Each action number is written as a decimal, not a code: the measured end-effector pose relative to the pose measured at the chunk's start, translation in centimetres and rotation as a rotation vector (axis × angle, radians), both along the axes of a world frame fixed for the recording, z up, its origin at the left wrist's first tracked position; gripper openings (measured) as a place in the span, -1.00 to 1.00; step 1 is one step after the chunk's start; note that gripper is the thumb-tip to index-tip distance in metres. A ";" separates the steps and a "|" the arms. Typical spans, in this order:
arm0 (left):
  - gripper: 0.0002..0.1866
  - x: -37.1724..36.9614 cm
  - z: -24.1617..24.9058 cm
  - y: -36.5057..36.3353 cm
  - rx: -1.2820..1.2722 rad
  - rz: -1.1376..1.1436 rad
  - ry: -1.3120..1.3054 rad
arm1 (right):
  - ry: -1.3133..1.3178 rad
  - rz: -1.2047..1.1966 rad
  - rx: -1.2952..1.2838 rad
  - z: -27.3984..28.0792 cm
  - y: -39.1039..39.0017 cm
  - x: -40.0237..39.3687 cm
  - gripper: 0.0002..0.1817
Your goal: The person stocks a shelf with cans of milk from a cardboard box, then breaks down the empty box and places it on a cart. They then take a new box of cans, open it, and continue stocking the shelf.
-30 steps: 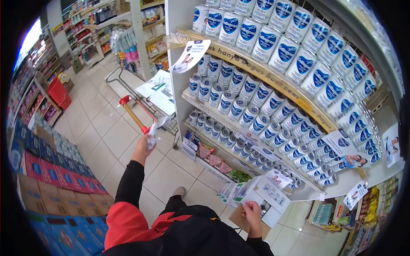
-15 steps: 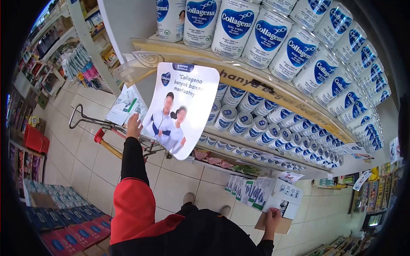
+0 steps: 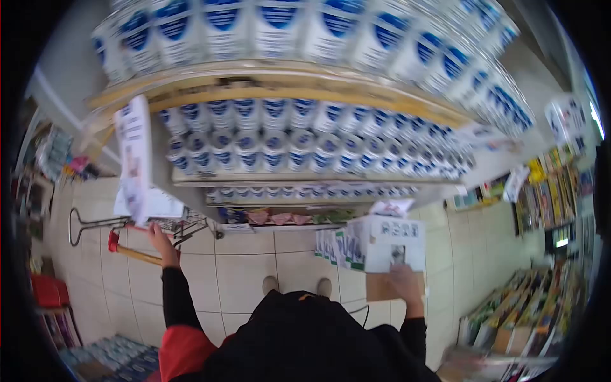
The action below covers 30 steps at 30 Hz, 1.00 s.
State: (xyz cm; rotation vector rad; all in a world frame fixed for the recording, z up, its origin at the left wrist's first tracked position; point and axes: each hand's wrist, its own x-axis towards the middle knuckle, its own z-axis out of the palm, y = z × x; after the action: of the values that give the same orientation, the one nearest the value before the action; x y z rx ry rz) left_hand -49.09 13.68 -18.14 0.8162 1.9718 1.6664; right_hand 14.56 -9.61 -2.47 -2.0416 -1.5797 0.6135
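Note:
My left hand (image 3: 163,245) is closed at the near rim of a shopping cart (image 3: 130,253), which has a yellow bar and red end caps. White cartons or sheets (image 3: 162,205) lie in the cart, partly behind a hanging promotional sign (image 3: 133,169) seen nearly edge-on. Over on the right, my right hand (image 3: 407,284) grips the lower side of a white cardboard box (image 3: 382,245) by its brown flap (image 3: 380,286). A dark opening shows in the box just above my fingers. Green-and-white packs (image 3: 340,245) stand along the box's left side.
Shelves of white-and-blue cans (image 3: 273,118) fill the space ahead, with a yellow shelf edge (image 3: 254,92) jutting out. Stacked cartons (image 3: 118,356) sit at lower left near a red container (image 3: 49,291). A low product rack (image 3: 522,312) stands at right. My feet (image 3: 323,286) are on tiles.
The view has swung and straightened toward the shelves, with blur. The hanging sign now appears at far left, turned edge-on. Both hands keep about the same places at the cart and box.

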 end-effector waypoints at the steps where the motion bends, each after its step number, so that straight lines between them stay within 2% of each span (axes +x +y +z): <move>1: -0.70 1.0 -0.8 -1.7 -0.118 0.029 -0.064 | -0.191 0.094 0.009 1.1 0.1 1.1 -0.55; 2: -0.73 3.7 -0.8 -3.5 -0.150 0.020 -0.164 | -0.186 0.067 0.011 1.5 -0.2 2.0 -0.55; 3: -0.76 7.7 -0.1 -5.1 -0.181 0.021 -0.262 | -0.246 0.067 -0.093 1.6 -0.3 3.0 -0.52; 4: -0.77 11.8 1.1 -6.0 -0.191 -0.040 -0.325 | -0.303 0.072 -0.195 1.5 -0.4 3.8 -0.48; 5: -0.78 16.0 2.3 -7.1 -0.203 -0.095 -0.388 | -0.293 0.066 -0.189 1.6 -0.3 4.2 -0.48; 7: -0.70 23.8 5.5 -8.1 -0.223 -0.381 -0.392 | -0.522 0.125 -0.150 1.3 0.0 3.7 -0.48; 8: -0.70 28.0 7.7 -8.4 -0.188 -0.494 -0.410 | -0.612 0.123 -0.048 0.4 -0.1 3.4 -0.45; 9: -0.68 31.9 9.6 -8.8 -0.140 -0.689 -0.344 | -0.600 0.123 -0.042 -0.6 -0.3 3.1 -0.45; 10: -0.65 35.1 8.6 -8.8 -0.011 -0.889 -0.359 | -0.646 0.124 0.015 -1.4 -0.6 3.0 -0.44; 11: -0.61 39.4 9.8 -9.3 -0.042 -0.959 -0.128 | -0.692 0.125 0.070 -1.9 -1.0 3.1 -0.44; 12: -0.46 43.1 10.8 -10.5 -0.082 -1.063 -0.082 | -0.616 0.172 0.065 -1.1 -1.2 3.4 -0.43; 13: -0.32 46.5 11.0 -11.8 -0.103 -1.111 0.243 | -0.612 0.174 0.073 -0.2 -0.7 4.5 -0.43; 14: -0.19 49.3 11.2 -13.0 -0.125 -1.140 0.572 | -0.222 0.122 -0.074 0.6 0.1 5.7 -0.44; 15: -0.19 51.5 11.7 -14.0 -0.125 -1.134 0.580 | 0.170 0.071 -0.221 0.9 0.2 6.6 -0.44; 16: -0.08 53.4 12.6 -14.9 -0.239 -1.104 0.579 | 0.005 -0.024 -0.047 -1.6 0.9 7.7 -0.39; 17: 0.03 54.7 13.1 -15.5 -0.351 -1.071 0.575 | 0.008 -0.018 -0.039 -1.3 1.2 7.8 -0.39; 18: 0.08 55.7 13.2 -15.5 -0.467 -1.038 0.608 | -0.234 -0.136 -0.017 -0.7 2.0 7.3 -0.37; 19: 0.08 55.9 13.4 -15.5 -0.463 -1.027 0.610 | -0.477 -0.254 0.008 -0.2 2.6 7.0 -0.36; 20: 0.09 55.7 13.7 -15.4 -0.481 -1.033 0.628 | -0.415 -0.234 -0.108 0.1 3.0 7.1 -0.34; 24: 0.15 56.3 14.8 -15.1 -0.524 -0.978 0.727 | -0.246 -0.202 -0.189 -0.4 3.9 8.3 -0.32; 26: 0.18 56.7 15.2 -15.1 -0.533 -0.948 0.774 | -0.160 -0.195 -0.265 0.1 4.1 8.5 -0.19; 27: 0.19 56.5 15.4 -14.9 -0.481 -0.954 0.752 | -0.160 -0.187 -0.258 0.5 4.2 8.0 -0.19; 29: 0.20 55.7 15.4 -15.0 -0.436 -0.961 0.732 | -0.260 -0.221 -0.268 1.5 3.6 6.6 0.03; 30: 0.20 55.3 15.4 -14.8 -0.401 -0.983 0.701 | -0.246 -0.191 -0.194 0.6 3.7 6.9 0.20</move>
State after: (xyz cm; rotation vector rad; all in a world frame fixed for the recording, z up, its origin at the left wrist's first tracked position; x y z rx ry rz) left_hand 6.25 -1.13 -2.75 1.9384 1.6700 0.4182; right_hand 21.50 -5.93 -1.87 -2.4593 -1.4788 0.4747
